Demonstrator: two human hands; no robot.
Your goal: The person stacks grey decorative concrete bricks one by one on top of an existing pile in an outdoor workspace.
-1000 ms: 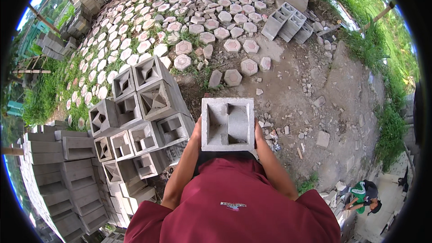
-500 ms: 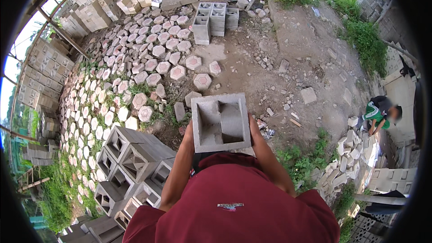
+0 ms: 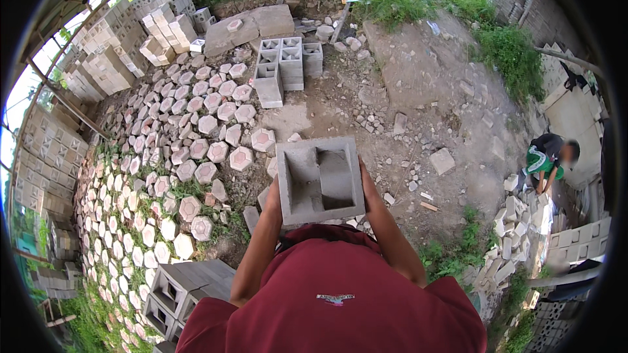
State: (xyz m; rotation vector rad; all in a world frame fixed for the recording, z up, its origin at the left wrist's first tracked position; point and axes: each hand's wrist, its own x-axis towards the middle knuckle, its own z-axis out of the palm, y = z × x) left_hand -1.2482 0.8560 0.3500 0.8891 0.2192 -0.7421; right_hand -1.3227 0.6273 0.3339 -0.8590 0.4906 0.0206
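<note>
A grey hollow concrete block point(image 3: 298, 212) is held up in front of my chest, its two cavities facing up toward me. My left hand point(image 3: 272, 197) grips its left side and my right hand point(image 3: 367, 186) its right side. Most of the fingers are hidden behind the block's walls. Farther ahead stands a small stack of similar grey concrete blocks point(image 3: 269, 91), standing on the dirt and apart from the block I carry.
Hexagonal pavers point(image 3: 190, 208) cover the ground at left. A block stack point(image 3: 196, 284) stands near-left, and more block stacks point(image 3: 104, 68) line the far left. At right are rubble point(image 3: 507, 229) and a bent-over person point(image 3: 548, 160). A loose stone point(image 3: 441, 161) lies ahead right.
My view has moved forward: the far block stack sits lower and closer, and the near-left stack has slid back toward the lower edge. The concrete block stays in both my hands.
</note>
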